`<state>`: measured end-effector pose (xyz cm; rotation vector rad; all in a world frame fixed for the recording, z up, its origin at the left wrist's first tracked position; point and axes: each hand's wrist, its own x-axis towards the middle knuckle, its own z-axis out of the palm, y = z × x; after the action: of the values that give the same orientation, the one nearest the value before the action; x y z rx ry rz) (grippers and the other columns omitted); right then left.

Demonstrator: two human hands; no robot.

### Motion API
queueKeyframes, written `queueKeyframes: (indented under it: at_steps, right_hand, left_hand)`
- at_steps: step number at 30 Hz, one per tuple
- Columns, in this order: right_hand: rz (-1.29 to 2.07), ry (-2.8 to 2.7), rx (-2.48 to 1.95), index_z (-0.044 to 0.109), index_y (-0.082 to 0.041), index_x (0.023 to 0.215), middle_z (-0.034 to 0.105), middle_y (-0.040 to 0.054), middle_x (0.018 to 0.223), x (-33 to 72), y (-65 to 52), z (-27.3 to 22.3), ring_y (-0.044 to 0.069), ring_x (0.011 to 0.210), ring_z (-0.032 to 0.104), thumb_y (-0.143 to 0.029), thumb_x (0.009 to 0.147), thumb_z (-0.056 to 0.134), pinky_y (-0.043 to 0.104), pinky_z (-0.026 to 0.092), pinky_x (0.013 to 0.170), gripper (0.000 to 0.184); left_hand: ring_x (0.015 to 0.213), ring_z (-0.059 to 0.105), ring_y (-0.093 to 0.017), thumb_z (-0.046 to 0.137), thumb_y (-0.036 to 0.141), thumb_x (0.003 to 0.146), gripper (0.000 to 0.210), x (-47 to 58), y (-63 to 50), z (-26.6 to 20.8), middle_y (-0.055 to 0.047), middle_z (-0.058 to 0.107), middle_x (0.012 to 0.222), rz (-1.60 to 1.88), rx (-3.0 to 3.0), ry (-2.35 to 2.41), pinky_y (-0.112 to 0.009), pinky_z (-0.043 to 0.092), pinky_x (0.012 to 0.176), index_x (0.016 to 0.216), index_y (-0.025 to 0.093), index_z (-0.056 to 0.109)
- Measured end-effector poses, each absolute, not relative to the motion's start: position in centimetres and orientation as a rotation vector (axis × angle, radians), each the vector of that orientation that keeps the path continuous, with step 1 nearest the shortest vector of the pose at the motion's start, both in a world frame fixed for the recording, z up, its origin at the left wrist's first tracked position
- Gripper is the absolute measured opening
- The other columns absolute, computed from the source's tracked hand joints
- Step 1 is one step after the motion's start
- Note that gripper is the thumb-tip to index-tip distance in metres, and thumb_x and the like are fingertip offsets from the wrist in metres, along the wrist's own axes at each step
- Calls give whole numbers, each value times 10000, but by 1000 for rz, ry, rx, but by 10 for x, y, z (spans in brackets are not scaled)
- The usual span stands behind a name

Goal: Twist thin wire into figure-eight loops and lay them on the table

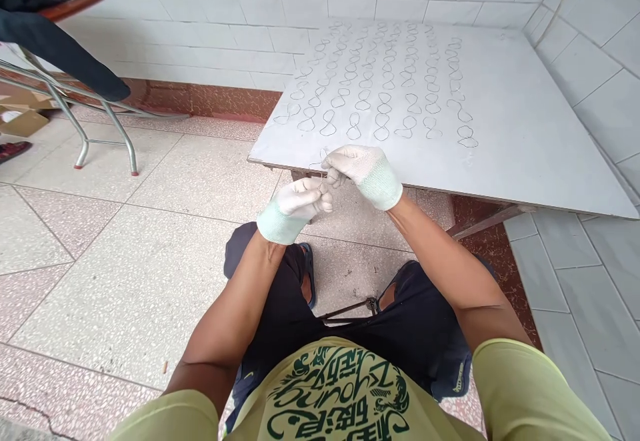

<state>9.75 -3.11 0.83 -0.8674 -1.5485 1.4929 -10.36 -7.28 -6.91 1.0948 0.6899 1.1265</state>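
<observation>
Both my hands wear white gloves with pale green cuffs and meet just off the near edge of the white board. A thin dark wire [323, 154] is pinched in the fingertips of my right hand [357, 167]; part of it loops up above them. My left hand [297, 204] is closed at the fingertips on the same wire, slightly lower and to the left. The fingers hide much of the wire's shape. Beyond my hands, rows of twisted wire loops [383, 115], many like a figure eight, lie on the white board [510, 127].
White wall tiles [280, 11] border the board at the back and right. On the left stands a metal-legged folding table [107, 124], with another person's dark sleeve or trouser leg [75, 54] by it. A cardboard box [25, 121] sits on the speckled floor [125, 281].
</observation>
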Motion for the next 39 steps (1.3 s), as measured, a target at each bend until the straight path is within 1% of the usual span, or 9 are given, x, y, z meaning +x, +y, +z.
queueKeyframes:
  at_steps: [4, 8, 11, 17, 23, 27, 31, 36, 39]
  right_hand:
    - [1374, -1577, -921, 799, -202, 843, 778, 5, 753, 95, -30, 9, 140, 730, 721, -268, 1012, 728, 255, 591, 727, 195]
    - [1264, -1634, -988, 764, -206, 798, 755, -2, 726, 94, -29, 9, 132, 711, 686, -272, 1040, 698, 256, 568, 724, 260]
    - [1206, -1727, -993, 706, -214, 712, 735, -3, 698, 93, -31, 6, 129, 692, 663, -289, 1057, 683, 264, 553, 728, 353]
    - [1234, -1764, -944, 718, -219, 748, 750, -1, 718, 89, -33, -5, 138, 706, 684, -359, 1058, 681, 270, 567, 747, 342]
    - [1342, -1692, -913, 720, -214, 748, 742, 2, 702, 87, -33, -5, 132, 671, 672, -361, 1061, 700, 260, 566, 697, 346]
    - [1404, -1583, -938, 726, -208, 761, 713, -14, 646, 84, -37, -1, 124, 628, 650, -266, 1056, 700, 250, 551, 656, 302]
    - [1428, -1580, -960, 722, -203, 739, 708, -18, 630, 83, -38, 3, 120, 619, 646, -224, 1066, 697, 245, 550, 646, 329]
    - [1410, -1569, -977, 715, -198, 736, 698, -25, 629, 84, -34, 5, 110, 620, 640, -200, 1084, 685, 232, 545, 642, 349]
    - [1376, -1548, -998, 728, -195, 762, 709, -23, 647, 85, -31, 2, 108, 629, 648, -213, 1083, 697, 229, 549, 650, 323]
  left_hand:
    - [1028, 860, -276, 1081, 507, 701, 557, -109, -84, -71, -124, 890, 1146, 1259, 1085, 801, -434, 681, 1013, 1120, 196, 886]
    - [1204, 831, -303, 966, 621, 843, 580, -109, -95, -54, -145, 870, 1298, 1458, 1177, 1044, -477, 625, 1150, 1209, 182, 873]
    - [1094, 846, -303, 924, 661, 855, 563, -103, -91, -41, -147, 887, 1148, 1454, 1204, 1192, -486, 648, 1089, 1099, 157, 863]
    - [850, 821, -233, 976, 504, 773, 352, -97, -73, -45, -75, 857, 858, 1476, 1113, 1165, -372, 650, 884, 823, 183, 842]
    - [843, 802, -285, 1024, 622, 643, 490, -92, -62, -61, -81, 794, 762, 1457, 991, 939, -429, 663, 823, 672, 210, 761]
    - [804, 761, -248, 1041, 630, 666, 491, -86, -65, -63, -57, 749, 747, 1525, 971, 849, -433, 653, 839, 705, 212, 786]
    - [894, 784, -274, 1019, 637, 727, 499, -83, -73, -59, -53, 732, 757, 1535, 968, 844, -460, 657, 911, 730, 207, 767]
    - [870, 794, -262, 926, 747, 770, 568, -86, -81, -52, -71, 792, 820, 1513, 999, 1129, -431, 653, 893, 871, 200, 812]
    - [848, 774, -246, 919, 649, 802, 477, -86, -90, -46, -65, 803, 813, 1404, 1088, 1339, -389, 631, 872, 925, 193, 861]
